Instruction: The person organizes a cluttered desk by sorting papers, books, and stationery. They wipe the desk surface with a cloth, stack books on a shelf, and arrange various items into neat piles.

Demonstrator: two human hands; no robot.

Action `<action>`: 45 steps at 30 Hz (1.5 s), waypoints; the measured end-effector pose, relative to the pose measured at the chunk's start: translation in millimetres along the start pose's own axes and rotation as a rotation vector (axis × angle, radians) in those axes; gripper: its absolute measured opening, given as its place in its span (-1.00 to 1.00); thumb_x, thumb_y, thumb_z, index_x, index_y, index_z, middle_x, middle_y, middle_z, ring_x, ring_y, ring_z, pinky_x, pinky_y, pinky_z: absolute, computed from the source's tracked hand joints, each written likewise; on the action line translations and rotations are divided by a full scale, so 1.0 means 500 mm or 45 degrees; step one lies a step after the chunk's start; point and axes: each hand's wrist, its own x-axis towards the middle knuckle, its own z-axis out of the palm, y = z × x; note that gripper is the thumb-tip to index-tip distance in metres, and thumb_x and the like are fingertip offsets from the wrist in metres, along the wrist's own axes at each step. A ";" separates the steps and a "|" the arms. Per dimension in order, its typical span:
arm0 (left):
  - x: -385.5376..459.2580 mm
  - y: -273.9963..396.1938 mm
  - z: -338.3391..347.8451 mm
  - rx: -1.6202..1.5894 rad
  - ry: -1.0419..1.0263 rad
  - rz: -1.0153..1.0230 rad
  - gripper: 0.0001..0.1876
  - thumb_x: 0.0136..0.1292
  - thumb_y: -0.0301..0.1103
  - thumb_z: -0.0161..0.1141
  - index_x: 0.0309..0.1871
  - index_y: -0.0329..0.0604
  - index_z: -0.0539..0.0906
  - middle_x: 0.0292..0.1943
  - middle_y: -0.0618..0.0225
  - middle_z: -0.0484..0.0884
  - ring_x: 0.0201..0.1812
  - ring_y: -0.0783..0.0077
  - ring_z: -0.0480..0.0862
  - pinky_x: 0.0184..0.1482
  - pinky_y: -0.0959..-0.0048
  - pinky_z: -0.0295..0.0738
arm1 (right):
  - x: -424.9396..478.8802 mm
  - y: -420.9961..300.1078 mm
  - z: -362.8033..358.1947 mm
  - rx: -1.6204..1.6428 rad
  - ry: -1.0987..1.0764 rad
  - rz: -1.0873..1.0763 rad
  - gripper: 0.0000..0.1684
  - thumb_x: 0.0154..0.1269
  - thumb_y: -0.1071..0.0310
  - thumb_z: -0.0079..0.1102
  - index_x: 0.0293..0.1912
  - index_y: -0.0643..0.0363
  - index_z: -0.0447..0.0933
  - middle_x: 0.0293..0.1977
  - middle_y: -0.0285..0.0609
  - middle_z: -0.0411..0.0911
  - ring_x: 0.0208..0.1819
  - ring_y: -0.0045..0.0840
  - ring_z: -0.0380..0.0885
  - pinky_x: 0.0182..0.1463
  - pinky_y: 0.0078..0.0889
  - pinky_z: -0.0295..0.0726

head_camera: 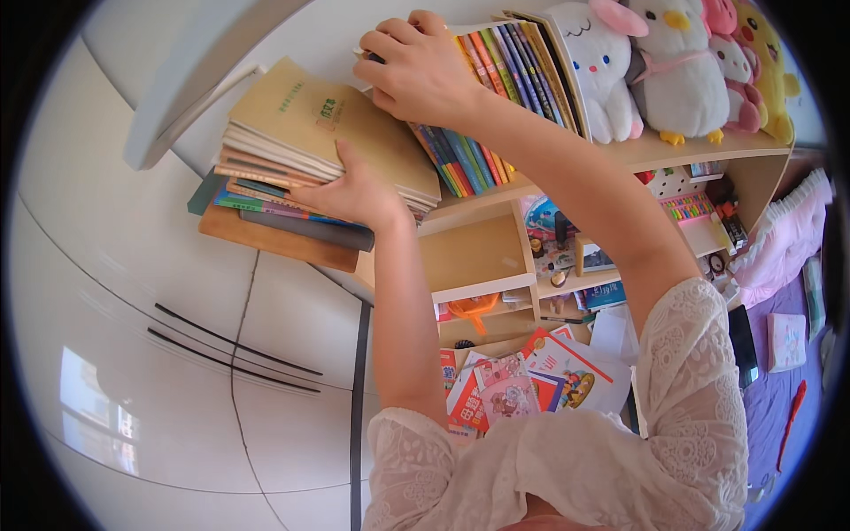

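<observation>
A thick stack of exercise books point(372, 133) with tan covers lies on its side at the upper left, with other books beneath it. My left hand point(358, 189) grips the stack's near edge, thumb on the top cover and fingers against the side. Above and to the right, my right hand point(418, 66) curls over the left end of a row of upright books point(495, 66) on the top shelf. Something dark shows by its fingertips, mostly hidden. Under the stack, a dark grey book point(305, 229) and an orange-brown board point(279, 240) stick out.
Plush toys point(597, 73) sit right of the books on the shelf top point(637, 158). Below are shelf compartments point(475, 255) and a desk with scattered workbooks point(511, 391). White cabinet doors point(179, 411) stand at left. A white curved edge point(172, 99) juts in at upper left.
</observation>
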 end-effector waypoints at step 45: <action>-0.043 -0.121 -0.312 0.843 -0.424 0.089 -0.12 0.39 -0.18 -0.06 0.32 -0.66 -0.41 0.37 -0.41 -0.37 0.45 -0.09 -0.18 0.42 0.29 -0.25 | -0.413 0.082 -0.201 -0.114 -0.392 0.829 -0.69 0.29 0.19 0.05 -0.15 0.21 0.59 -0.13 -0.13 0.60 -0.04 -0.23 0.52 0.06 -0.23 0.42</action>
